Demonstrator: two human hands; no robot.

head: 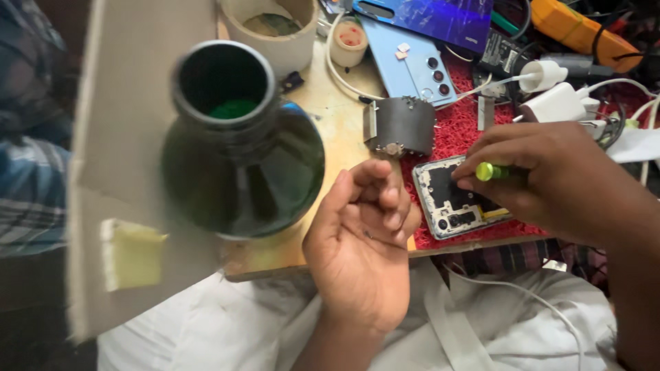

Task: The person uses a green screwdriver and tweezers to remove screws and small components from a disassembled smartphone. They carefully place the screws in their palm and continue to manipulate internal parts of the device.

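My right hand [550, 178] grips a small screwdriver with a green cap [489, 171], held over an opened phone [454, 199] that lies back-up on a red mat [460, 130]. Its inner boards and camera modules show. My left hand [364, 240] hovers at the table's near edge, left of the phone, fingers curled loosely toward the palm; I see nothing in it.
A dark green bottle [240, 144] stands close to the camera at left beside a cardboard sheet [130, 137]. Behind lie a grey metal piece [402, 127], a blue phone back cover [412, 65], tape rolls [275, 31], white chargers [557, 103] with cables, an orange tool [584, 31].
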